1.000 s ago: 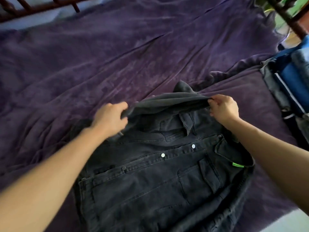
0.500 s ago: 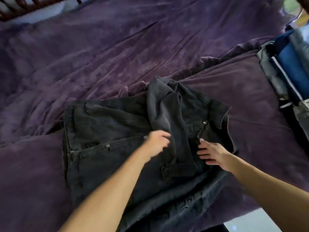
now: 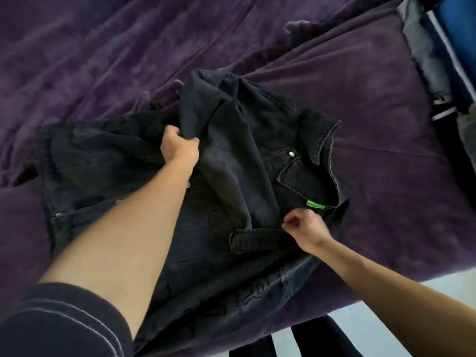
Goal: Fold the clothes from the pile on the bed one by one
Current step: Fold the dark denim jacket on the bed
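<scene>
A black denim jacket lies spread on the purple bed cover, front up, collar toward the right, with a small green tag near the collar. One sleeve is folded across its middle, cuff pointing to the near side. My left hand grips the upper part of that sleeve near the shoulder. My right hand pinches the fabric at the sleeve's cuff end, just below the green tag. The jacket's lower edge hangs over the bed's near edge.
The purple bed cover is wrinkled and stretches far and left. A pile of blue, grey and dark clothes sits at the right edge of the bed. Light floor shows past the near edge.
The jacket's sleeve has been laid across the body. Both hands left the shoulders; the left now grips the sleeve's upper part, the right pinches its cuff end. The view has tilted closer.
</scene>
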Demonstrator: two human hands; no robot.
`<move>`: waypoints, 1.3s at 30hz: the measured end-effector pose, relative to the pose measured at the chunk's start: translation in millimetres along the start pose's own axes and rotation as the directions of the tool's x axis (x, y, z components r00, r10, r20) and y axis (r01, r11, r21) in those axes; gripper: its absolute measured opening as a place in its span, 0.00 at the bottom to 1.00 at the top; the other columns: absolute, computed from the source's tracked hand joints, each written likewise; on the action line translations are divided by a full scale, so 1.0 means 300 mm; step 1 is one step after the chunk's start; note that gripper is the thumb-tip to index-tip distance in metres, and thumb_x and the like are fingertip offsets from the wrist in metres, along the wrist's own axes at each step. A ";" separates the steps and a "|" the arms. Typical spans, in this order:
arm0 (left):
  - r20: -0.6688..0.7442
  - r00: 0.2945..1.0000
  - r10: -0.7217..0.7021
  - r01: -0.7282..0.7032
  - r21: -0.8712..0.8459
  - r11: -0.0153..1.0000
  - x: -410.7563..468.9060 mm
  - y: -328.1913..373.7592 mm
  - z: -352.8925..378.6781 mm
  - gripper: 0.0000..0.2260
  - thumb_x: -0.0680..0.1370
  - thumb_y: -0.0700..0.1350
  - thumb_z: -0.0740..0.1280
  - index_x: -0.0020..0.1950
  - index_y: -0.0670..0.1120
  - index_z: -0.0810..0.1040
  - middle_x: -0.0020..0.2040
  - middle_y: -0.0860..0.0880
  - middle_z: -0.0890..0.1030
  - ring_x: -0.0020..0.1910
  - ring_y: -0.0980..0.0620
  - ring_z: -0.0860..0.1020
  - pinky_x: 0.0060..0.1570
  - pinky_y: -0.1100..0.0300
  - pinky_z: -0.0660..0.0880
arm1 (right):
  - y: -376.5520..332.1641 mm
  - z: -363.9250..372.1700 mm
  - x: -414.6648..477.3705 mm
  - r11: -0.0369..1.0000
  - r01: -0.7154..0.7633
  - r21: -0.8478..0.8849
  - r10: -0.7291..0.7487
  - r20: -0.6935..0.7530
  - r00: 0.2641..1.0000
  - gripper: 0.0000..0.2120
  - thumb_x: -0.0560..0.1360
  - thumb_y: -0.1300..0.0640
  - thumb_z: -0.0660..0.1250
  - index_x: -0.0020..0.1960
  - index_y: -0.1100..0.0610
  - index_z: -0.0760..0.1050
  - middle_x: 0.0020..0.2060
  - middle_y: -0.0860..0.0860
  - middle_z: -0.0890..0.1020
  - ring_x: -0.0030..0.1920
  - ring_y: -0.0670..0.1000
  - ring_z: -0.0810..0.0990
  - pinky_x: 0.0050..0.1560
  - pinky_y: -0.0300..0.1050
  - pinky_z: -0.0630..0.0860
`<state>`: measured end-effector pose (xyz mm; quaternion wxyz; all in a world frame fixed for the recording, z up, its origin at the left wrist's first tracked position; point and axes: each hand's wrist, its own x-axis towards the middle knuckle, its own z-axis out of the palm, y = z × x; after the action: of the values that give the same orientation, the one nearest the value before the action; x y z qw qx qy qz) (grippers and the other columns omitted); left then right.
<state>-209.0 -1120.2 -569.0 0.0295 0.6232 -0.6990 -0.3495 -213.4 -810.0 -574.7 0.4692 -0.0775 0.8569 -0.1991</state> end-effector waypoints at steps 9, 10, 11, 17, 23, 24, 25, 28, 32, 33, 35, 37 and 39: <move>0.197 0.980 0.032 -0.098 0.336 0.937 -0.615 -0.614 -0.277 0.11 0.75 0.50 0.68 0.36 0.48 0.72 0.31 0.48 0.78 0.36 0.43 0.79 0.32 0.55 0.72 | -0.021 0.094 -0.229 0.696 0.636 -0.333 -0.661 0.050 0.749 0.02 0.70 0.56 0.67 0.42 0.51 0.78 0.38 0.45 0.80 0.37 0.49 0.80 0.33 0.41 0.74; 0.221 0.975 -0.007 -0.082 0.395 0.915 -0.669 -0.694 -0.320 0.12 0.75 0.52 0.68 0.36 0.48 0.72 0.32 0.48 0.79 0.37 0.43 0.80 0.32 0.54 0.72 | -0.032 0.130 -0.252 0.661 0.672 -0.333 -0.675 0.127 0.727 0.05 0.71 0.54 0.64 0.43 0.51 0.79 0.39 0.45 0.80 0.39 0.50 0.81 0.34 0.41 0.76; 0.250 0.967 -0.039 -0.077 0.439 0.895 -0.712 -0.774 -0.364 0.11 0.75 0.52 0.68 0.37 0.48 0.73 0.35 0.48 0.80 0.40 0.43 0.80 0.35 0.54 0.73 | -0.032 0.173 -0.269 0.622 0.707 -0.337 -0.688 0.197 0.698 0.09 0.70 0.52 0.62 0.45 0.51 0.79 0.41 0.46 0.81 0.41 0.51 0.81 0.36 0.43 0.78; 0.417 0.841 -0.346 -0.075 0.722 0.688 -0.796 -1.110 -0.589 0.31 0.70 0.61 0.67 0.71 0.58 0.65 0.68 0.52 0.65 0.68 0.47 0.64 0.63 0.49 0.65 | -0.046 0.371 -0.333 0.349 0.710 -0.611 -0.537 0.491 0.686 0.28 0.63 0.43 0.71 0.63 0.47 0.77 0.55 0.47 0.81 0.55 0.53 0.79 0.51 0.52 0.75; 0.419 0.897 -0.137 -0.251 0.742 0.621 -0.732 -1.257 -0.651 0.25 0.73 0.57 0.69 0.69 0.57 0.68 0.65 0.51 0.67 0.67 0.48 0.65 0.64 0.49 0.62 | -0.024 0.471 -0.429 0.532 0.494 -0.688 -0.345 0.357 0.868 0.10 0.74 0.46 0.64 0.44 0.50 0.79 0.48 0.49 0.82 0.54 0.54 0.79 0.49 0.45 0.68; 0.407 0.908 -0.102 -0.268 0.749 0.606 -0.735 -1.272 -0.661 0.23 0.74 0.56 0.68 0.67 0.56 0.70 0.63 0.50 0.69 0.66 0.48 0.66 0.64 0.50 0.62 | -0.018 0.471 -0.454 0.586 0.451 -0.673 -0.308 0.330 0.892 0.10 0.74 0.46 0.64 0.39 0.51 0.77 0.44 0.51 0.82 0.51 0.55 0.80 0.44 0.44 0.68; 0.397 0.915 -0.068 -0.284 0.757 0.589 -0.743 -1.289 -0.674 0.20 0.75 0.56 0.67 0.66 0.56 0.71 0.62 0.50 0.70 0.65 0.48 0.66 0.63 0.51 0.62 | -0.013 0.471 -0.479 0.631 0.411 -0.659 -0.267 0.313 0.911 0.13 0.73 0.47 0.64 0.34 0.52 0.74 0.40 0.52 0.81 0.47 0.56 0.79 0.41 0.44 0.68; 0.314 0.948 0.043 -0.277 0.756 0.593 -0.762 -1.344 -0.722 0.12 0.76 0.53 0.66 0.59 0.53 0.78 0.57 0.49 0.73 0.61 0.46 0.69 0.57 0.50 0.64 | -0.016 0.469 -0.541 0.728 0.314 -0.609 -0.215 0.232 0.949 0.15 0.73 0.50 0.63 0.31 0.55 0.72 0.33 0.51 0.77 0.40 0.56 0.76 0.40 0.47 0.71; 0.099 0.993 0.065 -0.117 0.714 0.691 -0.756 -1.383 -0.791 0.19 0.68 0.49 0.75 0.56 0.48 0.75 0.56 0.44 0.72 0.58 0.42 0.69 0.52 0.46 0.68 | -0.072 0.422 -0.595 0.825 0.282 -0.490 -0.274 0.091 0.957 0.18 0.74 0.54 0.64 0.27 0.55 0.66 0.27 0.49 0.73 0.36 0.55 0.74 0.38 0.48 0.68; 0.039 0.999 0.013 -0.036 0.686 0.726 -0.740 -1.389 -0.806 0.22 0.68 0.49 0.75 0.58 0.48 0.73 0.57 0.44 0.71 0.58 0.41 0.69 0.52 0.46 0.69 | -0.087 0.405 -0.600 0.833 0.285 -0.474 -0.285 0.073 0.956 0.18 0.74 0.54 0.64 0.27 0.54 0.65 0.25 0.49 0.72 0.35 0.54 0.73 0.38 0.48 0.68; 0.008 0.997 -0.079 0.057 0.618 0.784 -0.697 -1.394 -0.820 0.23 0.69 0.49 0.74 0.61 0.48 0.73 0.58 0.42 0.71 0.59 0.39 0.70 0.53 0.46 0.69 | -0.103 0.367 -0.592 0.847 0.270 -0.457 -0.285 0.037 0.958 0.16 0.73 0.54 0.63 0.28 0.54 0.66 0.24 0.49 0.71 0.33 0.53 0.73 0.36 0.49 0.68; 0.150 0.986 -0.078 -0.028 0.598 0.801 -0.662 -1.386 -0.816 0.16 0.72 0.49 0.71 0.58 0.48 0.77 0.57 0.42 0.75 0.59 0.39 0.72 0.54 0.48 0.70 | -0.104 0.336 -0.576 0.858 0.246 -0.451 -0.283 -0.014 0.959 0.15 0.74 0.53 0.63 0.29 0.54 0.69 0.26 0.48 0.74 0.35 0.54 0.75 0.38 0.49 0.70; 0.250 0.968 0.021 -0.142 0.475 0.868 -0.648 -1.350 -0.823 0.10 0.72 0.48 0.70 0.49 0.45 0.78 0.49 0.41 0.80 0.53 0.39 0.76 0.49 0.50 0.71 | -0.097 0.322 -0.561 0.868 0.211 -0.449 -0.265 -0.060 0.962 0.14 0.75 0.52 0.62 0.31 0.53 0.73 0.32 0.51 0.78 0.40 0.57 0.76 0.41 0.50 0.72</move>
<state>296.3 -1049.9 -519.0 -0.1978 0.5338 -0.7890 -0.2312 -42.2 -808.7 -479.0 0.3592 -0.2742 0.8899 -0.0620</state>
